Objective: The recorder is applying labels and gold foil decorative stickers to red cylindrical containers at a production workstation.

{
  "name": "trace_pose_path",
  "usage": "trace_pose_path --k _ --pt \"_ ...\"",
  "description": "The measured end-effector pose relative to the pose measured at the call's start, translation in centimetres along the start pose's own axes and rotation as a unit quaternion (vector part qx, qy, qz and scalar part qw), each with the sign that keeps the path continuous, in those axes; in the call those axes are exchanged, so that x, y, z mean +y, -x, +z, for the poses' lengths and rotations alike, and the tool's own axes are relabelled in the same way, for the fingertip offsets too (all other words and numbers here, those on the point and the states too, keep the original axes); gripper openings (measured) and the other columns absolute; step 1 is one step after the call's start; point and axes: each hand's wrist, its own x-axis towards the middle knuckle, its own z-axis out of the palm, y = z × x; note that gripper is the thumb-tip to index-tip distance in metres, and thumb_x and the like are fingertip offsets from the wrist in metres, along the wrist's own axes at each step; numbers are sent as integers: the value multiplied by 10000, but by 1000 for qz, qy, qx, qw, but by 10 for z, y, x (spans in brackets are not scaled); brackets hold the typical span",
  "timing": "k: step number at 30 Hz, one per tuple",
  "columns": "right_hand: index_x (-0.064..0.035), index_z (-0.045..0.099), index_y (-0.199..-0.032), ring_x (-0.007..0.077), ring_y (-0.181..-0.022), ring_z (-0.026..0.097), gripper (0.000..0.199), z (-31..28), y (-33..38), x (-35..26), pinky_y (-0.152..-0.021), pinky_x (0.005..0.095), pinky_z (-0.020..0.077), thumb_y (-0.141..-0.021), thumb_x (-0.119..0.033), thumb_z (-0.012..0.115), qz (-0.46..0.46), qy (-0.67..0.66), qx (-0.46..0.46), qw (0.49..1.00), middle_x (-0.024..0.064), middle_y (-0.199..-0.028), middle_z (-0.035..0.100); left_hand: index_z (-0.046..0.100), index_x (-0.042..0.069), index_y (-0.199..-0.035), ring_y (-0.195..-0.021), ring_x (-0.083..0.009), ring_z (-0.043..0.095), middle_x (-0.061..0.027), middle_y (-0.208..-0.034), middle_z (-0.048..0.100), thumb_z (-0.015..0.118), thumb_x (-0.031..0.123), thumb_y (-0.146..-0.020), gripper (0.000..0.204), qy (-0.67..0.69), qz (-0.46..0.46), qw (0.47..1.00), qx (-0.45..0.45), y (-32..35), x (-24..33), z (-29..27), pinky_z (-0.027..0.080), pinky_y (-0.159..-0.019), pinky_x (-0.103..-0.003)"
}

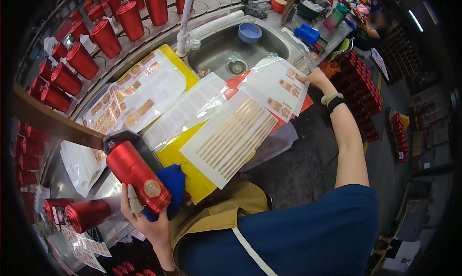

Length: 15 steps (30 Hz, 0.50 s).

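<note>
Left hand (149, 223): I grip the red cylinder (137, 176) near its lower end, fingers wrapped, blue cloth (174, 182) beside it | Right hand (315, 77): fingertips pressed on white sticker sheet (276, 86) at sink (219, 47) edge | Gold-strip sheet (231, 139) lies between.

Your clothing: dark blue short-sleeved top with one thin white diagonal stripe; mustard-yellow apron at the front. Your right hand (315, 77): pale green band and black band at the wrist. Your left hand (147, 223): a taped finger.
</note>
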Motion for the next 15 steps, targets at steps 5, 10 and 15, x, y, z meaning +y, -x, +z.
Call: trace_pose_path --k 5,10,15 --pt "-40 634 -759 139 -506 492 463 -7 20 0 -474 298 354 -845 -426 874 236 -137 -91 958 16 -610 532 460 25 -1544 -1412 -362 440 -152 -1563 448 880 37 -724 921 2 1 1000 2 -2 1 2 349 -1177 -455" --pt "-82 665 -798 127 -523 532 265 0 24 15 -473 303 424 -953 -265 778 279 -256 -103 920 -3 -640 590 462 30 -1547 -1447 -364 439 -149 -1575 448 880 16 -674 968 -4 6 1000 -1 -1 -3 0 333 -1217 -452" --pt "-22 725 -904 255 -691 711 221 -6 19 6 -590 417 574 -940 -237 753 224 -21 14 974 108 -758 698 462 20 -1545 -1442 -359 444 -145 -1569 453 889 21 -665 978 -4 14 1000 5 1 -8 1 333 -1215 -454"
